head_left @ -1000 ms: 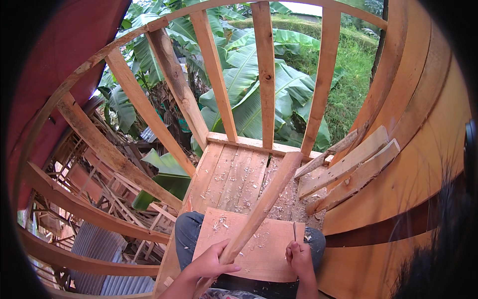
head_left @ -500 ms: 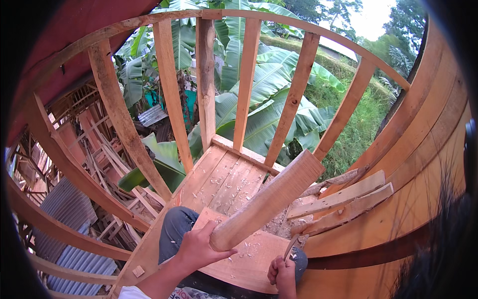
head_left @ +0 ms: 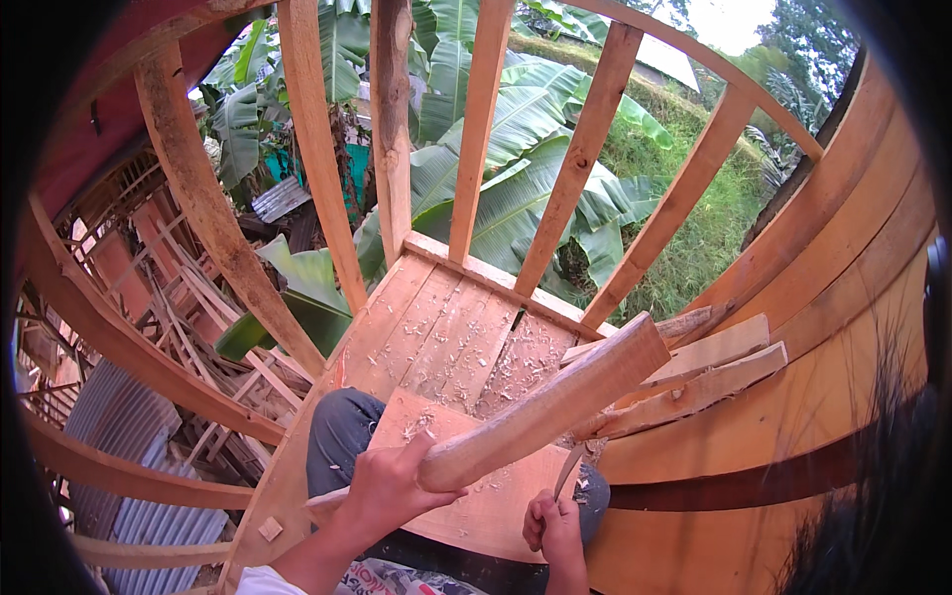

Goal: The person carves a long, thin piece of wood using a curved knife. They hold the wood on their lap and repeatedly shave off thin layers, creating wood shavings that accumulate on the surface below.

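My left hand [head_left: 395,483] is closed round the lower part of a thick, smooth piece of wood [head_left: 555,402]. The piece slants up to the right, its squared end farthest from me; a short stretch of wood also shows behind my wrist. In my right hand [head_left: 555,528] is a knife, its curved blade [head_left: 568,470] pointing up and its handle hidden by my fingers. The blade stands apart from the wood, below and to its right. A flat board [head_left: 496,521] lies across my lap, dotted with shavings.
Shavings cover the plank floor [head_left: 436,327] ahead. Rough wood offcuts [head_left: 694,392] lie at the right beside the plank wall [head_left: 754,436]. Wooden balusters [head_left: 476,139] fence the far and left sides. Beyond them are banana leaves, scrap timber [head_left: 188,317] and corrugated sheets [head_left: 149,526].
The wood's far end has swung to the right and leans flatter. My right hand and knife have shifted slightly left and up. The view has tilted down a little.
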Demonstrator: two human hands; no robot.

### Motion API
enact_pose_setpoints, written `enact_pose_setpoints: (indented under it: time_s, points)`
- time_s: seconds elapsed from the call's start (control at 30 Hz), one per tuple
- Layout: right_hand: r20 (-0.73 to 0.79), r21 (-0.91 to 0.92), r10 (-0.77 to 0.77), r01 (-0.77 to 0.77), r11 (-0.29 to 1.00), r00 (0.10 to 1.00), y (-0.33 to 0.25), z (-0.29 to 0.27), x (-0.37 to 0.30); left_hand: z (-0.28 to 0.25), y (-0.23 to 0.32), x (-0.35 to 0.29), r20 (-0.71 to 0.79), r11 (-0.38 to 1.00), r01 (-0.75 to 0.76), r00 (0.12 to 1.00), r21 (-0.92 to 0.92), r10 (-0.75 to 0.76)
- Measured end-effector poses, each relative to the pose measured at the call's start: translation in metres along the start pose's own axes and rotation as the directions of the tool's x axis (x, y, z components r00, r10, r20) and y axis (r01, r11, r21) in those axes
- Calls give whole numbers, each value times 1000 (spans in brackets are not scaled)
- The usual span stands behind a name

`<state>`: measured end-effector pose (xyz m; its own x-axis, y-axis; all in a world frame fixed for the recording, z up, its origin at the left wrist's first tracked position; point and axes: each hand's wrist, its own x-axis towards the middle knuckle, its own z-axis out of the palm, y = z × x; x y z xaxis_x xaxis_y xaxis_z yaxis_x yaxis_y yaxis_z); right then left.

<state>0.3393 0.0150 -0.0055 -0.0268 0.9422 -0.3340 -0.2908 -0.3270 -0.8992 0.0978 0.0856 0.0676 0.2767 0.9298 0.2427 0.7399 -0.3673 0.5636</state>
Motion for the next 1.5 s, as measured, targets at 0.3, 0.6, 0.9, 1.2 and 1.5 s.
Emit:
enact_pose_setpoints:
  time_s: [0.3,0.6,0.9,1.2,1.5]
  points:
    - [53,-13,-21,22,1000,998,20,4,1,-36,-31,-95,310,946,300,894,121,-323]
    - [-48,-861,-51,-15,508,998,12,40,12,-34,-42,-121,470,883,420,749,209,-467]
    - [35,-972,-29,40,233,999,7,87,35,-23,-66,-120,549,859,512,711,24,-440]
    - [108,-994,-51,108,5,993,3,84,54,-16,-90,-128,615,795,589,682,-142,-395]
    - [155,-987,-132,147,-72,979,5,74,71,-15,-96,-121,641,763,617,669,-196,-376]
